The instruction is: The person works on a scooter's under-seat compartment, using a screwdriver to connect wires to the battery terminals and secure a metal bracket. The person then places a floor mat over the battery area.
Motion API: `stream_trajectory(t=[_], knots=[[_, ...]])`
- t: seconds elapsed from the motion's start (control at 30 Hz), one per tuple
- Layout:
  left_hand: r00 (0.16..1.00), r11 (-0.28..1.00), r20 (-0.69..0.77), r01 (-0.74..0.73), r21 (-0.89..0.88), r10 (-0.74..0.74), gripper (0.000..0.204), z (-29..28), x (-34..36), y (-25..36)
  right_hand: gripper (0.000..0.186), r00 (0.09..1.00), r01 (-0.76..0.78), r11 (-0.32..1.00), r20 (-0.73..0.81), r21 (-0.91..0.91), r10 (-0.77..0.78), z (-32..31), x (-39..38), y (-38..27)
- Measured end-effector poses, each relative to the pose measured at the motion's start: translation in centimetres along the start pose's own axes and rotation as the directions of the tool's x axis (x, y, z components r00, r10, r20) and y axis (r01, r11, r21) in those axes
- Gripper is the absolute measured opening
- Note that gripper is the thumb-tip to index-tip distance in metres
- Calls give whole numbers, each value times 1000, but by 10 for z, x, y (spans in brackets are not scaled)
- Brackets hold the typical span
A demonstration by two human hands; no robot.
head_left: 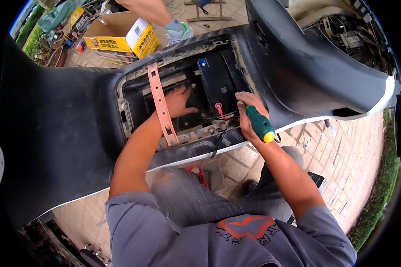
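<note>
My left hand [179,101] reaches under a salmon-coloured perforated metal bar [157,92] into the scooter's open floor compartment [121,104]. Its fingers are spread on the dark compartment bottom, holding nothing. To the right of it a black battery [218,82] sits in the compartment. A red terminal with a red wire [218,107] shows at the battery's near end, with dark wires close by. My right hand [248,116] is at the compartment's right near corner, closed on a screwdriver [259,124] with a green and yellow handle. The screwdriver's tip is hidden.
The black scooter seat [316,71] rises to the right. Beyond the scooter stand a yellow cardboard box [109,38] and another person's foot in a shoe [179,33]. A wooden stool [208,13] is at the far side. A red object in a pale tray [214,175] lies below the scooter's edge.
</note>
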State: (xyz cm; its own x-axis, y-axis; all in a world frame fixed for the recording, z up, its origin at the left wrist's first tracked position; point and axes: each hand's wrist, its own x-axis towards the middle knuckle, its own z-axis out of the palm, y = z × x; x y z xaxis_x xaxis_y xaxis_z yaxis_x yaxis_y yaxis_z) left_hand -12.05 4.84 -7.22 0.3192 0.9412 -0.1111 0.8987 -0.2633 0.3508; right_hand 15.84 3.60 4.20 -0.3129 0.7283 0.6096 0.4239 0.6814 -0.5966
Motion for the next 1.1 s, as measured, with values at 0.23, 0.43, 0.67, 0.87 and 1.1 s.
stream_trajectory(t=[0.23,0.43,0.67,0.87,1.1], knots=[[999,999,20,-49,12,49,91,25,39,4,19,997,-40,999,59,-11,41,2,0,-3],[999,1000,-40,-5,11,5,87,36,41,17,23,993,-48,999,104,0,47,4,-1,-3],[994,1000,-110,-17,-15,15,85,45,41,19,29,990,-35,999,137,8,33,4,-3,-2],[996,999,90,28,-26,-26,103,18,35,20,30,993,-20,1000,120,14,18,5,-3,4],[995,992,23,96,-77,-95,113,24,20,7,32,992,-14,1000,122,14,12,4,-4,5]])
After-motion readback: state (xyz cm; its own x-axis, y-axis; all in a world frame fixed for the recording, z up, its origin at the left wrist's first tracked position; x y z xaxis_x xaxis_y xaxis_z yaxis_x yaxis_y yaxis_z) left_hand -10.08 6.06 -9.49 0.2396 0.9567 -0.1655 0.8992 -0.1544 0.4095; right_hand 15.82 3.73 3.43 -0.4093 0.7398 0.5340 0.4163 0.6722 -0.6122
